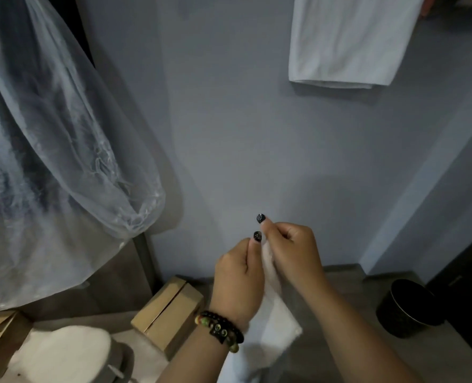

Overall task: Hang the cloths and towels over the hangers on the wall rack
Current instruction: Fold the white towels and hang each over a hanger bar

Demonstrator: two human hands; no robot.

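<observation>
Near the lower middle, left hand [239,275] and right hand [292,251] meet thumbs-up, both pinching a white cloth [277,319] hanging between them.

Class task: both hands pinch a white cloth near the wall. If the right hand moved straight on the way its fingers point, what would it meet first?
The right hand points up and forward; it would likely meet the bare blue wall first, though depth is unclear.

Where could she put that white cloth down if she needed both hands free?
Bare counter lies between her right hand's forearm and the black tub. The left is crowded: cardboard box, white folded pile. Both hands, left too, pinch the white cloth.
</observation>
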